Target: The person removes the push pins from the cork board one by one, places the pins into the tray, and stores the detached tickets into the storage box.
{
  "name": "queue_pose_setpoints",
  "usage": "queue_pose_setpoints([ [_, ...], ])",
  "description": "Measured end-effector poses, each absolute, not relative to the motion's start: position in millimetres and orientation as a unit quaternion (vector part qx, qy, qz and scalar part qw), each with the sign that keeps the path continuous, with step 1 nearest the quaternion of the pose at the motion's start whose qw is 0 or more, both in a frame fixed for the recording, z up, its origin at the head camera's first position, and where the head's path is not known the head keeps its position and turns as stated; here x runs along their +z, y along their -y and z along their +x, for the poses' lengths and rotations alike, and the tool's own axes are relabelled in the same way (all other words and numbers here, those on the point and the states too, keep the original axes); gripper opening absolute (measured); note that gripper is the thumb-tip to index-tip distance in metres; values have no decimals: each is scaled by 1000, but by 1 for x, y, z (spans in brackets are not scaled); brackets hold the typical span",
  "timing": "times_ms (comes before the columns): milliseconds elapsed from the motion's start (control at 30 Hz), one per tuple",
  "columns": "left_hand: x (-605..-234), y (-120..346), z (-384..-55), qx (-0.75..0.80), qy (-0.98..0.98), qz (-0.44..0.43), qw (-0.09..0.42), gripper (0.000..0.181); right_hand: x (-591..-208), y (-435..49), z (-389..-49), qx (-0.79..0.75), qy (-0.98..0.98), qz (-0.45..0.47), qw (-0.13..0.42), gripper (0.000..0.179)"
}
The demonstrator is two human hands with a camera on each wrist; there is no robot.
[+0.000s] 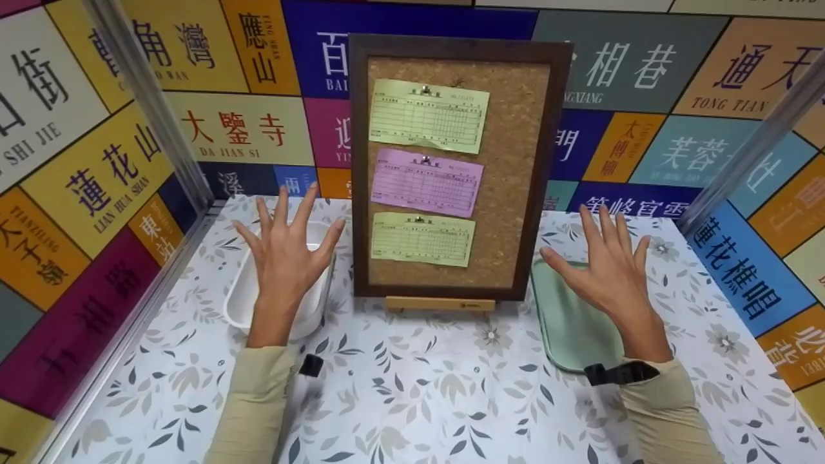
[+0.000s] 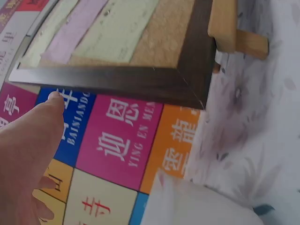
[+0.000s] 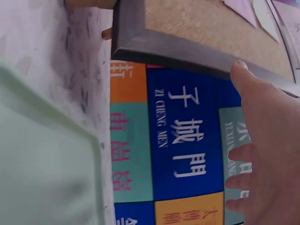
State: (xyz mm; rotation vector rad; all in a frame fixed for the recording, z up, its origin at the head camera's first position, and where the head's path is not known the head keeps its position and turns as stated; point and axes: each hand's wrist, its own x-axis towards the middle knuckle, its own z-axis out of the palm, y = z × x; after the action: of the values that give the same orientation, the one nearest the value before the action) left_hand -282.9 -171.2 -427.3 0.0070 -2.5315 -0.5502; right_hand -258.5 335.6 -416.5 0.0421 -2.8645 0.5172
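Observation:
A cork board (image 1: 509, 174) in a dark frame stands upright on a small wooden stand (image 1: 441, 305). Pinned to it in a column are a green slip (image 1: 428, 116), a purple slip (image 1: 425, 182) and a lower green slip (image 1: 422, 241). My left hand (image 1: 287, 258), fingers spread and holding nothing, hovers over a white tray (image 1: 235, 303) left of the board. On the other side, my right hand (image 1: 609, 277) is spread above a pale green tray (image 1: 567, 328), also holding nothing. Both thumbs point toward the board.
A white cloth with grey leaf prints covers the table (image 1: 412, 399). Panels with large printed characters (image 1: 245, 129) rise behind and along both sides. Metal posts (image 1: 151, 103) stand at the back corners. Dark straps (image 1: 622, 372) sit at my wrists.

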Motion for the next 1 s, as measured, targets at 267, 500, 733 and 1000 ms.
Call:
queue_pose_setpoints([
  [267, -408, 154, -277, -236, 912, -51, 330, 72, -379, -304, -265, 180, 964, 62, 188, 106],
  [500, -386, 136, -285, -241, 897, -108, 353, 70, -360, -282, -270, 215, 934, 88, 270, 94],
  [733, -367, 125, -292, -242, 896, -132, 347, 70, -351, -266, -280, 229, 908, 115, 331, 79],
  [1000, -355, 117, -302, -272, 891, -135, 338, 70, -342, -252, -291, 228, 885, 152, 376, 63],
])
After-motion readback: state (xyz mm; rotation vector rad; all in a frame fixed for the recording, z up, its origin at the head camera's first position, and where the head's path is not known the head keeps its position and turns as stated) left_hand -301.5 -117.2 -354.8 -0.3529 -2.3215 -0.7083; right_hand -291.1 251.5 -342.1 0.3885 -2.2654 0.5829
